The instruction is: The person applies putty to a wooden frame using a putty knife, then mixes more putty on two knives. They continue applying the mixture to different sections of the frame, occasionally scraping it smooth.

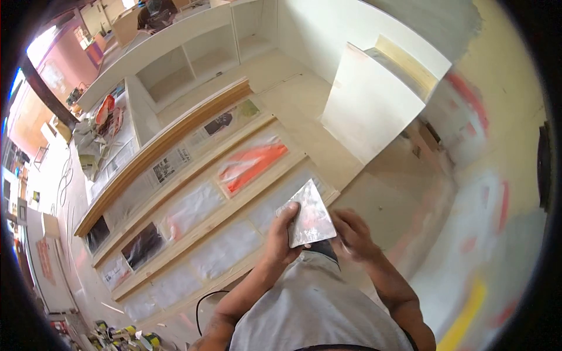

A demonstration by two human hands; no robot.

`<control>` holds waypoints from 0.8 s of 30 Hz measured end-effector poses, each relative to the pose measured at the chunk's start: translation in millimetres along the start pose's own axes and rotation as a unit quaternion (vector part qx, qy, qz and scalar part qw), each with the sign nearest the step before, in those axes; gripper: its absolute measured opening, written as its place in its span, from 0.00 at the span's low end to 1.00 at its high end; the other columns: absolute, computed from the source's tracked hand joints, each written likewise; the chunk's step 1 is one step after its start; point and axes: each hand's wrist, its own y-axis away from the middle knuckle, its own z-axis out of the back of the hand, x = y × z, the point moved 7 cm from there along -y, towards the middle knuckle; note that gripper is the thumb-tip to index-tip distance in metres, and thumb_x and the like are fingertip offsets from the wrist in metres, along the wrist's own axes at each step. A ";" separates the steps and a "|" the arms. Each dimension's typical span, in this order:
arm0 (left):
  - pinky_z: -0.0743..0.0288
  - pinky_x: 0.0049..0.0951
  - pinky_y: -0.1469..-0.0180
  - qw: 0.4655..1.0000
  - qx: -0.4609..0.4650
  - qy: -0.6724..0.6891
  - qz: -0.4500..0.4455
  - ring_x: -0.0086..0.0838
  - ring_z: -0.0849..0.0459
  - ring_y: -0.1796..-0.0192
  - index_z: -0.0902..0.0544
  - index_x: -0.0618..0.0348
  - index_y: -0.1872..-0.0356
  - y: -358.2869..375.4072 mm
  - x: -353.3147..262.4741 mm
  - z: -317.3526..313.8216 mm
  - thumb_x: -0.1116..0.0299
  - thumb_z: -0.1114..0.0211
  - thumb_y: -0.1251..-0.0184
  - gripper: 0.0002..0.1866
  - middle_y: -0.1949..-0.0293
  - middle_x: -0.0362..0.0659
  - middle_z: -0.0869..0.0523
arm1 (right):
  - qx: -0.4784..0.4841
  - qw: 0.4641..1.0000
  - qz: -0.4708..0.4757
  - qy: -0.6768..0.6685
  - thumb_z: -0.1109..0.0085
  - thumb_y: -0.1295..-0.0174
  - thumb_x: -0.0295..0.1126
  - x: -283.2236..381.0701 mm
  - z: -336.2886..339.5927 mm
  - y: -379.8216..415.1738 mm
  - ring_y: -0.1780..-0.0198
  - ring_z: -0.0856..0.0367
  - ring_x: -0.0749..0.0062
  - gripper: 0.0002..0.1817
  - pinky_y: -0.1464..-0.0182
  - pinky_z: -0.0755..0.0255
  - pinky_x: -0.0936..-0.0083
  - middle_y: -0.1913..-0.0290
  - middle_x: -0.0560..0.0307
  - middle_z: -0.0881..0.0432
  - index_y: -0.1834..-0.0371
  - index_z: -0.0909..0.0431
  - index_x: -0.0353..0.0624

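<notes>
Grey shirt [316, 310] sat closest; left hand [278, 237] gripped a flat plate [310, 217], thumb on top; right hand [355, 238] curled beside it, couldn't tell if gripping; beyond the fingers, plastic [225, 248] already lined the wooden frame [239, 90]; what was left, no clue.

white shelving unit [213, 50], pink wall [55, 73], dusty concrete floor [398, 199]
</notes>
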 end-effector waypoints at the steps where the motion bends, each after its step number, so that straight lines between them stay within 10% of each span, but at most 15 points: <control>1: 0.19 0.29 0.78 0.998 -0.025 -0.037 -0.031 0.32 0.14 0.72 0.24 0.65 0.52 -5.4 -2.3 1.2 0.55 0.42 0.30 0.20 0.65 0.47 0.15 | 0.003 1.000 0.003 -0.004 0.45 0.35 0.30 -9.7 -0.2 -0.5 0.56 0.18 0.61 0.19 0.57 0.22 0.69 0.48 0.46 0.20 0.41 0.27 0.37; 7: 0.17 0.34 0.59 0.981 -0.042 -0.099 -0.162 0.34 0.14 0.61 0.28 0.68 0.42 -45.7 -9.1 8.8 0.58 0.46 0.26 0.23 0.57 0.48 0.16 | -0.011 0.945 -0.273 -0.182 0.40 0.36 0.36 -138.6 -4.8 7.2 0.68 0.18 0.67 0.16 0.69 0.23 0.67 0.64 0.53 0.17 0.48 0.25 0.42; 9: 0.21 0.36 0.46 0.947 -0.030 -0.207 -0.242 0.38 0.18 0.48 0.36 0.64 0.31 -57.5 -18.8 2.4 0.67 0.48 0.24 0.25 0.42 0.51 0.24 | -0.197 0.671 -0.496 -0.514 0.39 0.37 0.36 -174.8 2.7 13.6 0.74 0.20 0.72 0.12 0.78 0.28 0.73 0.68 0.57 0.17 0.54 0.25 0.45; 10: 0.21 0.36 0.46 0.945 -0.044 -0.199 -0.254 0.38 0.18 0.48 0.36 0.64 0.31 -64.8 -18.9 -1.5 0.67 0.48 0.24 0.25 0.42 0.51 0.24 | -0.177 0.675 -0.494 -0.519 0.39 0.37 0.36 -185.3 -1.3 10.6 0.74 0.20 0.72 0.12 0.78 0.28 0.73 0.68 0.57 0.17 0.54 0.25 0.45; 12: 0.25 0.37 0.41 0.737 -0.010 -0.564 -0.372 0.43 0.24 0.41 0.36 0.56 0.29 -69.2 -25.3 -42.7 0.78 0.43 0.31 0.29 0.35 0.54 0.32 | -0.062 0.410 -0.572 -0.708 0.43 0.35 0.35 -180.8 -45.6 25.9 0.81 0.24 0.75 0.10 0.85 0.37 0.79 0.65 0.56 0.15 0.54 0.24 0.43; 14: 0.28 0.39 0.38 0.679 0.010 -0.646 -0.348 0.47 0.30 0.37 0.37 0.49 0.27 -78.7 -20.3 -60.1 0.87 0.41 0.43 0.40 0.32 0.54 0.37 | -0.010 0.361 -0.576 -0.733 0.42 0.37 0.32 -187.2 -54.8 24.6 0.80 0.23 0.73 0.08 0.85 0.33 0.80 0.67 0.60 0.17 0.56 0.24 0.44; 18: 0.30 0.43 0.35 0.567 -0.063 -0.771 -0.282 0.50 0.34 0.33 0.31 0.42 0.30 -86.9 -4.6 -47.5 0.87 0.41 0.50 0.42 0.35 0.49 0.32 | 0.089 0.361 -0.523 -0.767 0.46 0.36 0.32 -215.7 -42.7 -12.9 0.78 0.19 0.74 0.19 0.86 0.32 0.85 0.59 0.53 0.15 0.43 0.26 0.39; 21: 0.31 0.41 0.34 0.621 -0.120 -0.749 -0.198 0.48 0.33 0.34 0.27 0.45 0.33 -80.1 17.8 -13.2 0.87 0.43 0.47 0.37 0.36 0.49 0.31 | 0.097 0.612 -0.457 -0.638 0.49 0.35 0.30 -251.1 -36.3 -40.4 0.67 0.16 0.74 0.20 0.76 0.24 0.78 0.53 0.52 0.17 0.41 0.27 0.36; 22: 0.31 0.41 0.34 0.624 -0.126 -0.746 -0.195 0.48 0.33 0.34 0.27 0.45 0.33 -79.8 27.0 -7.8 0.87 0.43 0.47 0.37 0.36 0.49 0.31 | 0.105 0.611 -0.459 -0.637 0.49 0.35 0.30 -264.9 -48.3 -45.6 0.67 0.16 0.74 0.20 0.76 0.24 0.78 0.53 0.52 0.17 0.41 0.27 0.36; 24: 0.32 0.38 0.33 0.704 -0.241 -0.612 -0.267 0.48 0.32 0.33 0.27 0.49 0.33 -71.1 32.1 13.0 0.89 0.47 0.45 0.36 0.37 0.51 0.31 | 0.308 0.856 -0.292 -0.296 0.50 0.37 0.25 -291.9 -80.8 -51.6 0.59 0.17 0.64 0.20 0.60 0.20 0.67 0.55 0.51 0.17 0.40 0.27 0.42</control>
